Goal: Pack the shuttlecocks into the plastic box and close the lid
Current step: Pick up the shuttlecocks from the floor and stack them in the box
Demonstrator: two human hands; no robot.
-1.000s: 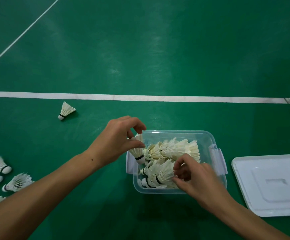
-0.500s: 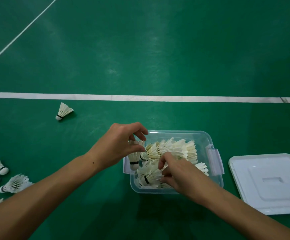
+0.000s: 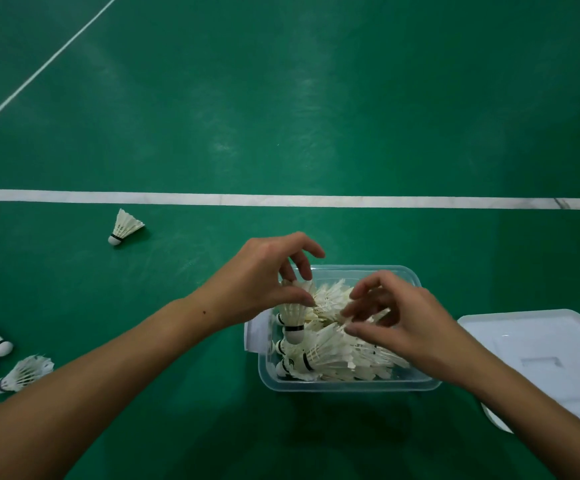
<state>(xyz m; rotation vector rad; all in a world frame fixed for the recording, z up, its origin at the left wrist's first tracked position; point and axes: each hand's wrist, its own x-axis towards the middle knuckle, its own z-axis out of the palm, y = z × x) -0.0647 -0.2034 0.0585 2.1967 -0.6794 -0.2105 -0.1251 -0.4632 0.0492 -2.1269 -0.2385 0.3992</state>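
A clear plastic box (image 3: 347,385) sits on the green court floor, holding several white feather shuttlecocks (image 3: 330,358). My left hand (image 3: 264,282) hovers over the box's left end and pinches one shuttlecock (image 3: 293,317) by its feathers, cork pointing down. My right hand (image 3: 406,327) is above the middle of the box with fingers spread, fingertips touching the feathers of the pile. The white lid (image 3: 544,362) lies flat on the floor to the right of the box.
A single shuttlecock (image 3: 124,227) lies on the floor at the far left of the box. Several more shuttlecocks (image 3: 22,372) lie at the left edge. A white court line (image 3: 385,201) runs across beyond the box.
My right hand has lifted from the near part of the pile and opened its fingers. My left hand still holds its shuttlecock at the box's left end.
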